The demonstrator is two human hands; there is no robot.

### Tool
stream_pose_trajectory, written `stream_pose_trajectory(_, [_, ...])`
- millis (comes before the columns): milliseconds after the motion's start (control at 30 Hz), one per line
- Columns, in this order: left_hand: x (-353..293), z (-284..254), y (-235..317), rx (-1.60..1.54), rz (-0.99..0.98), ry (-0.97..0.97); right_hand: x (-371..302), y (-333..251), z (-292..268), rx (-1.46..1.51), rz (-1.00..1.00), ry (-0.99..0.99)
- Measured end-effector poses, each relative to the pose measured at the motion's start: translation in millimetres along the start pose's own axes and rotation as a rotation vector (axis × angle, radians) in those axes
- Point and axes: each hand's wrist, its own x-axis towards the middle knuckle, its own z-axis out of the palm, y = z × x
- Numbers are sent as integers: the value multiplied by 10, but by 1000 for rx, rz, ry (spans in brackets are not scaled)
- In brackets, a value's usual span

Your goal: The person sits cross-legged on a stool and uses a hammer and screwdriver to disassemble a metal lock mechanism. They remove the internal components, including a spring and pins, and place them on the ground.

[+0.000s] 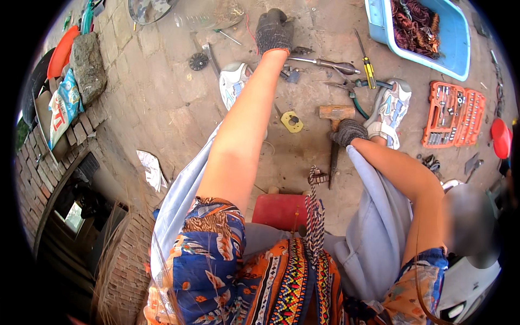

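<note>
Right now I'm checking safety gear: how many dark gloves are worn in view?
2: one on the left hand, top centre; one on the right hand, at the hammer. More may be hidden.

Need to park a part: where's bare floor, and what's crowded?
Widest: between the grey stone and the black wheel, down to the white paper. Smaller: between the yellow plate and the hammer held by the right hand. Crowded: around the right shoe, with pliers, screwdriver and hammer close by.

Dark knit gloves (274, 33) (one orange-edged) accompany a patterned shirt (284, 287).
</note>
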Motion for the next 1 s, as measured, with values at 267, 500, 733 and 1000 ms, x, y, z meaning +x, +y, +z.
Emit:
stream_pose_trajectory(267, [8, -65, -308, -96, 49, -196, -222, -286, -266, 87, -238, 160])
stream_pose_trajectory(500, [51, -62, -292, -48, -32, -194, -298, -428, -506, 1360, -377, 106])
stream_pose_trajectory(733, [20, -82, -271, -114, -54, -168, -542, -575, -1007, 1675, -408, -59])
stream_pose_trajectory(1000, [-89, -225, -214, -203, -15, -60, -520, -587, -1340, 1293, -410, 214])
